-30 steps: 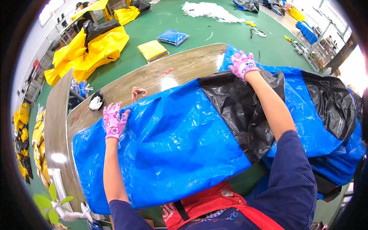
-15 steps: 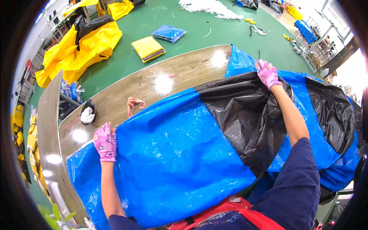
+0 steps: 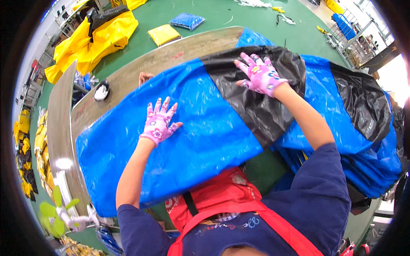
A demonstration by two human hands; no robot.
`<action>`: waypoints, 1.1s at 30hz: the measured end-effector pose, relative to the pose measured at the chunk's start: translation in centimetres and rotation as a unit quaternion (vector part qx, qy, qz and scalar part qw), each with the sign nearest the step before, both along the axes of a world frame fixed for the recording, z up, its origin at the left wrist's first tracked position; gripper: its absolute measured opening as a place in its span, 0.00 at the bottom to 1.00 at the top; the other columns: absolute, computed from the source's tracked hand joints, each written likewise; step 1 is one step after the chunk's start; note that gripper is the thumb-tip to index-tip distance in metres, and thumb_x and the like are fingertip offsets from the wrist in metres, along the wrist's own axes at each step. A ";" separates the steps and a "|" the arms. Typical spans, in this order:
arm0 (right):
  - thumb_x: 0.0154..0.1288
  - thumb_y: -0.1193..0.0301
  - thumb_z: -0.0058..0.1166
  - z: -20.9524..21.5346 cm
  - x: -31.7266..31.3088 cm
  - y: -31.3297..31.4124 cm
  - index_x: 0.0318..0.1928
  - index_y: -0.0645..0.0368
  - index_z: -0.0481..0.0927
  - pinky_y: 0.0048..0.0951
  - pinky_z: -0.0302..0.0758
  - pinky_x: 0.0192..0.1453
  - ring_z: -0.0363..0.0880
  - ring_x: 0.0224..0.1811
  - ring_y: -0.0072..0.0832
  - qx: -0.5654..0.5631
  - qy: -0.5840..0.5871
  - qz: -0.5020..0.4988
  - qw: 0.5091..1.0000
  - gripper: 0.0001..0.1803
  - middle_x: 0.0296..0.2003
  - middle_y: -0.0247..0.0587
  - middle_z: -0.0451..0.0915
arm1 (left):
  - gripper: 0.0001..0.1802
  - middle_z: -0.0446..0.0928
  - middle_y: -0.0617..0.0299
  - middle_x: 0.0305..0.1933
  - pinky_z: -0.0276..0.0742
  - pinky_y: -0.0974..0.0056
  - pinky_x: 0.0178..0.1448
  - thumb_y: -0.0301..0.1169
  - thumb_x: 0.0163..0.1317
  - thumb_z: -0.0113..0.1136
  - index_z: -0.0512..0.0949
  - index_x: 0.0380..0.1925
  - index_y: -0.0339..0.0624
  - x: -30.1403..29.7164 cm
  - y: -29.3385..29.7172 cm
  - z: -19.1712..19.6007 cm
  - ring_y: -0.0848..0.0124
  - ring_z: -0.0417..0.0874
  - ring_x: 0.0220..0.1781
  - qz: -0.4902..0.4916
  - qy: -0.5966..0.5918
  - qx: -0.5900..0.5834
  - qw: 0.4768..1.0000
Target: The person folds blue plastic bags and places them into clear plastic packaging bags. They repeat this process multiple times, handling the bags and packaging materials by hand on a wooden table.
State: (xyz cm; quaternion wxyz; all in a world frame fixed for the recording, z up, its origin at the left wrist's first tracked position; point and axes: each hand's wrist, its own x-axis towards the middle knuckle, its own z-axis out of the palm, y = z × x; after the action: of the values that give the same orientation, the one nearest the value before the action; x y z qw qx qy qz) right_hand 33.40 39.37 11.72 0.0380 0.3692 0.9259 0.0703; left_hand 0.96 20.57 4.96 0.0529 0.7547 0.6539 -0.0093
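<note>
A blue tarpaulin sheet (image 3: 194, 141) with a black band (image 3: 243, 91) lies spread across the wood-topped table. Over its blue part my left hand (image 3: 158, 123), in a pink flowered glove, rests flat with fingers spread. My right hand (image 3: 261, 77), gloved alike, lies on the black band near the far edge, its fingers also apart. Neither hand grips anything. To the right, a pile of similar blue-and-black sheets (image 3: 337, 115) shows several folded layers along its near side. A crumpled pinkish cloth (image 3: 145, 77) is partly hidden behind the sheet's far edge.
A dark bowl with white stuff (image 3: 101, 91) stands on the table's (image 3: 124, 79) left part. On the green floor beyond lie a yellow packet (image 3: 164, 35), a blue packet (image 3: 187, 21) and a large yellow sheet (image 3: 96, 47). A small green-bladed fan (image 3: 60, 213) is at lower left.
Both hands have left the sheet's far edge and now lie flat on it, the left further right, the right further left. The sheet now reaches further over the table and looks smoother.
</note>
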 end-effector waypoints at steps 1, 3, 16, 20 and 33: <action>0.56 0.37 0.52 2.5 0.2 -3.4 0.70 0.47 0.60 0.55 0.60 0.68 0.58 0.70 0.54 -0.128 0.112 0.046 0.984 0.46 0.71 0.47 0.57 | 0.39 0.52 0.50 0.76 0.38 0.41 0.76 0.57 0.63 0.50 0.58 0.71 0.51 1.2 -2.7 1.8 0.46 0.49 0.77 -0.003 -0.071 -0.016 0.997; 0.54 0.39 0.57 6.7 1.8 -10.8 0.71 0.48 0.58 0.47 0.57 0.71 0.55 0.71 0.53 -0.362 0.097 0.099 0.922 0.49 0.71 0.48 0.56 | 0.46 0.49 0.50 0.77 0.38 0.41 0.76 0.59 0.59 0.54 0.53 0.72 0.48 2.6 -8.6 3.6 0.46 0.46 0.77 -0.024 -0.157 -0.110 0.981; 0.49 0.47 0.63 -7.4 5.6 -18.9 0.63 0.49 0.70 0.49 0.62 0.68 0.69 0.64 0.40 -0.011 0.177 0.192 0.965 0.40 0.57 0.43 0.75 | 0.34 0.66 0.55 0.68 0.62 0.49 0.70 0.31 0.54 0.55 0.65 0.65 0.47 4.2 -24.6 -4.5 0.52 0.67 0.68 0.041 0.067 0.072 0.994; 0.40 0.67 0.66 -9.6 7.8 -19.9 0.43 0.46 0.83 0.55 0.63 0.66 0.73 0.60 0.37 0.102 0.236 0.157 0.954 0.22 0.54 0.32 0.78 | 0.29 0.66 0.54 0.69 0.64 0.55 0.70 0.42 0.63 0.56 0.68 0.64 0.48 2.7 -18.9 6.6 0.55 0.66 0.70 -0.020 -0.112 -0.285 0.952; 0.64 0.62 0.49 3.5 -5.2 -6.3 0.34 0.54 0.77 0.44 0.73 0.31 0.81 0.29 0.41 0.052 0.102 0.158 0.981 0.10 0.26 0.45 0.79 | 0.31 0.53 0.48 0.74 0.49 0.48 0.76 0.40 0.68 0.48 0.58 0.69 0.49 12.0 5.2 -10.3 0.49 0.53 0.75 -0.340 -0.122 0.097 0.927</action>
State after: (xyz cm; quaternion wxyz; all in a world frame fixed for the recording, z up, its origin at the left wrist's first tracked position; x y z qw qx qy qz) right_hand 28.20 33.07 15.21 -0.0871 0.2248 0.9668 0.0852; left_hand 12.95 25.76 -5.35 0.0526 0.9285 0.3440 0.1294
